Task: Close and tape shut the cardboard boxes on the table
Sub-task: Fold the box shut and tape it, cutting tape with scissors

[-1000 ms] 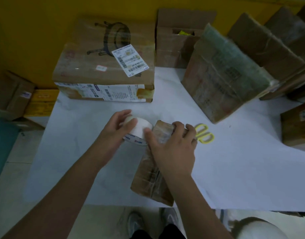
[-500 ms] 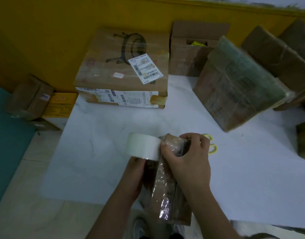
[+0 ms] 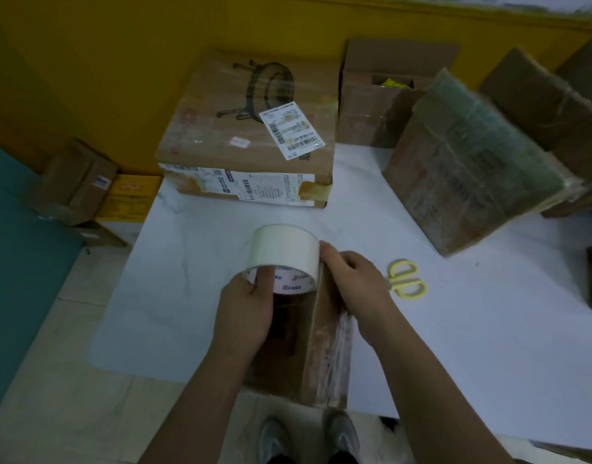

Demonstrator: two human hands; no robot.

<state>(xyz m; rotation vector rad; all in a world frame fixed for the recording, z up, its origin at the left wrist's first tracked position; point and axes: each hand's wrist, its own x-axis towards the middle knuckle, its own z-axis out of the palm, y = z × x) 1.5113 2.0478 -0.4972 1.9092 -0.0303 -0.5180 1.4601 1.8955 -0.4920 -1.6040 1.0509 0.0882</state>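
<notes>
- Head view: left fingers (image 3: 263, 279) curl through the core of the tape roll (image 3: 282, 251), letting it turn as tape feeds.
- Far end of the narrow cardboard box (image 3: 324, 349) is clamped by the right fingers (image 3: 351, 267), thumb beside the roll, probably anchoring the tape start.
- The cardboard box lies beneath both sets of fingers at the near edge of the surface (image 3: 472, 329); scissors (image 3: 406, 279) lie just right of the right fingers, ready for cutting.

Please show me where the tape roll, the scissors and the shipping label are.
tape roll (image 3: 282, 247), head view, on its white outer face
scissors (image 3: 393, 275), head view, on a yellow handle loop
shipping label (image 3: 291, 130), head view, middle of the white sticker
</notes>
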